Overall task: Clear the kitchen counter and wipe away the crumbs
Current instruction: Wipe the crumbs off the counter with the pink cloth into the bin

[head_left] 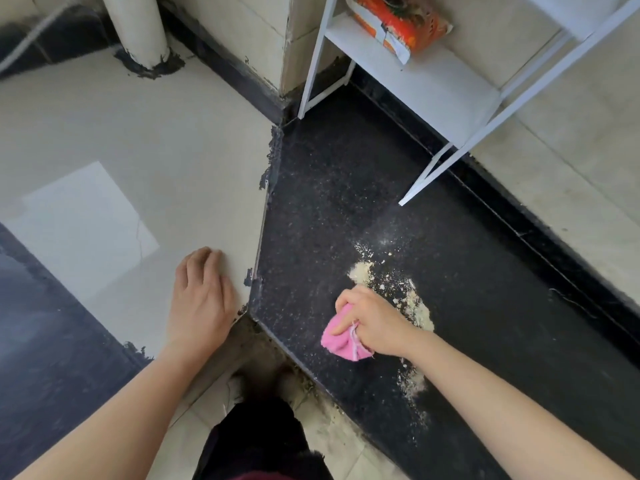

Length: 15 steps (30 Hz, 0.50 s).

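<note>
My right hand (375, 320) grips a bunched pink cloth (337, 337) and presses it on the black speckled counter (332, 188) near its front edge. Pale yellow crumbs (360, 271) lie in a patch just beyond and to the right of that hand, and a second scatter of crumbs (414, 382) sits beside my right forearm. My left hand (202, 296) rests flat, fingers relaxed, on the cream tiled surface (138, 133) left of the counter, holding nothing.
A white metal rack (429, 84) stands on the counter's back right, with an orange packet (398, 22) on its shelf. A white pipe (138, 29) rises at the back left. Tiled walls close in behind and at right. The floor and my dark clothing (259, 441) show below.
</note>
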Motion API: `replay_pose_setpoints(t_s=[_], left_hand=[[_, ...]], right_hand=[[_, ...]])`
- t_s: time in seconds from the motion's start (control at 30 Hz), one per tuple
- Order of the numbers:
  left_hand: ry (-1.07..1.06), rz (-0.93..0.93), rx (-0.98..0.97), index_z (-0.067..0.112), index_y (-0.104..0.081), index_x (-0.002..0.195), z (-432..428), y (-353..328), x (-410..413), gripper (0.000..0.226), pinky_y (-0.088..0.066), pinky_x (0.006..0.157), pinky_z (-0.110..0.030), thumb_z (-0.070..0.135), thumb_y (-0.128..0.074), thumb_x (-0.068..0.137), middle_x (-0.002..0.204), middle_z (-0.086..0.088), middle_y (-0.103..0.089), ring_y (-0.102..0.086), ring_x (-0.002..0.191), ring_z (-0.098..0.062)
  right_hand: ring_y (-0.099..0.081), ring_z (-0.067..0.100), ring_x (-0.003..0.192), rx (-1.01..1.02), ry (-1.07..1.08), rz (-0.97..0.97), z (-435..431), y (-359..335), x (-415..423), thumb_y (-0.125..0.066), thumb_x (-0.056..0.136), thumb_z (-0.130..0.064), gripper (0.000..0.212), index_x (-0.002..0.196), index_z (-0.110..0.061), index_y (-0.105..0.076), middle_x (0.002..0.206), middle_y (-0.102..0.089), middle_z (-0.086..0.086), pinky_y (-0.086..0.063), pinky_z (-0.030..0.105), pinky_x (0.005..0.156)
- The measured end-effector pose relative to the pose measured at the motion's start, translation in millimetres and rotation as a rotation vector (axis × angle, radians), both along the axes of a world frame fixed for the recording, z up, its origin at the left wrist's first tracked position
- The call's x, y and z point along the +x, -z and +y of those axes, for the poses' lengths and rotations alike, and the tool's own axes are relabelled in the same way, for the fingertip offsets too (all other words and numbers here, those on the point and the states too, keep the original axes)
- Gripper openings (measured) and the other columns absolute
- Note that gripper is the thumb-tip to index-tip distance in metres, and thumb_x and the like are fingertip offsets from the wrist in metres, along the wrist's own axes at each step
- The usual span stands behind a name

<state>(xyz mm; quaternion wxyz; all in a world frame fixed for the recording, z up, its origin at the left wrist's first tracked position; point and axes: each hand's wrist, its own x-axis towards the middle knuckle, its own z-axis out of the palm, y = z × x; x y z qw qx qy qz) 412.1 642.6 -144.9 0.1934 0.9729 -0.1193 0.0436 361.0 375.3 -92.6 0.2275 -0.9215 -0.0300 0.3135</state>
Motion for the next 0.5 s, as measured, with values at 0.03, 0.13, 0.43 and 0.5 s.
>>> replay_pose_setpoints(t_s=[0.03,0.13,0.43,0.5], left_hand=[[-0.022,0.022,-0.03,-0.012,-0.045,0.12,-5.5,-0.9,0.6,0.041,-0.032,0.098,-0.049,0.012,-0.033,0.089,0.119,-0.027,-0.047,-0.039,0.113,-0.041],[-0.039,0.109,-0.136,-0.009,-0.043,0.128,-40.8,-5.9,2.8,0.045,-0.034,0.105,-0.05,0.016,-0.035,0.092,0.128,-0.026,-0.045,-0.038,0.119,-0.039],[-0.165,0.188,-0.045,0.007,-0.039,0.135,-87.2,1.9,7.7,0.051,-0.025,0.113,-0.047,0.035,-0.026,0.095,0.138,-0.011,-0.04,-0.031,0.13,-0.029],[-0.184,0.184,-0.062,0.009,-0.04,0.134,-88.8,4.0,10.0,0.05,-0.026,0.113,-0.048,0.037,-0.026,0.095,0.138,-0.01,-0.04,-0.031,0.129,-0.029]], right_hand=[[-0.047,0.011,0.1,0.057,0.055,0.028,-8.8,-6.0,-2.4,-0.048,0.079,0.011,0.041,0.096,-0.015,-0.074,0.097,-0.051,-0.009,-0.039,0.018,0.089],[-0.056,0.004,0.085,0.361,0.399,-0.027,-27.0,-30.4,13.0,-0.063,0.083,0.004,0.033,0.083,-0.026,-0.077,0.091,-0.058,-0.008,-0.042,0.008,0.075],[-0.044,0.022,0.084,-0.099,0.34,-0.392,-68.0,5.3,158.4,-0.041,0.091,0.001,0.042,0.099,-0.026,-0.072,0.088,-0.052,0.007,-0.039,0.029,0.071],[-0.041,0.022,0.096,-0.095,0.296,-0.393,-66.2,18.9,148.8,-0.042,0.094,-0.004,0.035,0.116,-0.018,-0.065,0.103,-0.049,0.004,-0.039,0.03,0.081]])
